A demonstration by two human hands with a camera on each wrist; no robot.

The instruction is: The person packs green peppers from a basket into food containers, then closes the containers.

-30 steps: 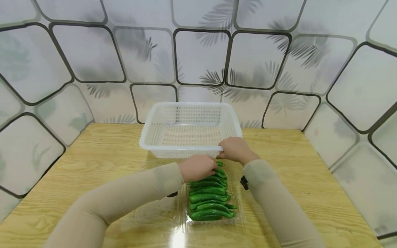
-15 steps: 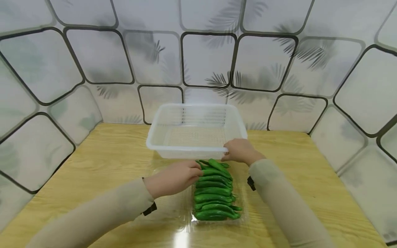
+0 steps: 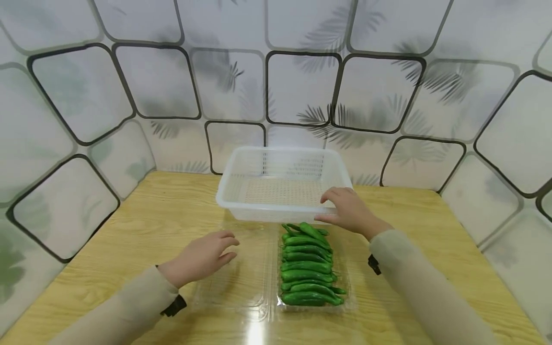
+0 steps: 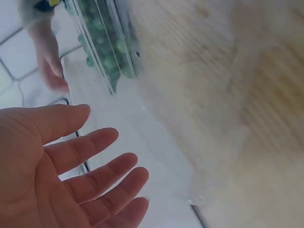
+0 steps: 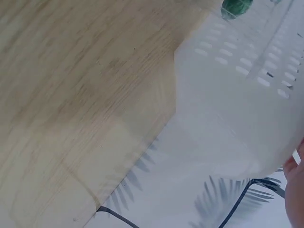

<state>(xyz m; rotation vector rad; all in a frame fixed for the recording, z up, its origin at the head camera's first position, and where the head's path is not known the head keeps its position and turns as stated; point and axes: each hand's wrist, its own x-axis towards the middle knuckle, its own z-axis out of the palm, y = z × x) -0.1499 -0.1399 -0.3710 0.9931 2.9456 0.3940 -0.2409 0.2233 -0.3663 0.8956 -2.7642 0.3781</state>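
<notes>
Green peppers (image 3: 306,275) lie in a stacked row in the right half of a clear plastic clamshell box (image 3: 241,303); its see-through lid lies flat to the left. My left hand (image 3: 198,258) is over that lid with fingers loosely bent and holding nothing; the left wrist view shows its spread fingers (image 4: 102,145). A white perforated plastic basket (image 3: 271,207) stands behind the peppers. At its front right corner is my right hand (image 3: 353,211), thumb and fingers parted about the rim. The right wrist view catches only part of that hand (image 5: 295,185) beside the basket.
The wooden table (image 3: 172,201) ends at a wall (image 3: 233,100) covered in leaf-patterned panels, which also closes in both sides. A dark strap piece (image 3: 174,305) sits under the left cuff, and another (image 3: 374,264) under the right.
My left hand has let go at the far peppers and drawn left over the lid. One pepper now lies slanted on top. My right hand's fingers have loosened from the basket rim.
</notes>
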